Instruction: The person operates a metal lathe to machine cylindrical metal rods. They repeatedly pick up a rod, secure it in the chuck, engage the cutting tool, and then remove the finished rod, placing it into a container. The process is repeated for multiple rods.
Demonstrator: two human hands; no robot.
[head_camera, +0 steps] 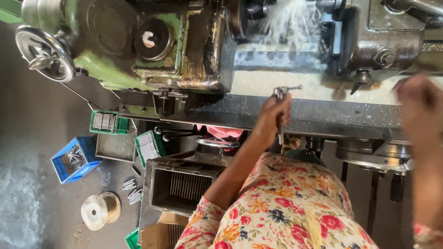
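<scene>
My left hand (273, 116) is closed around a thin metal lever (285, 90) at the front edge of a worn green and grey machine (134, 40). The lever's top ends in a small cross handle. My right hand (419, 104) is raised in front of the machine's dark metal block (383, 47) at the right. It is blurred by motion, so its fingers and any contact are unclear. White coolant (291, 20) sprays down between the machine's two halves. Both arms wear floral sleeves.
A handwheel (44, 55) sticks out at the machine's left end. On the floor lie a blue crate (76, 158) of metal rods, green trays (108, 122) of rods, a metal bin (181, 184), a wire spool (100, 209) and cardboard (159, 237).
</scene>
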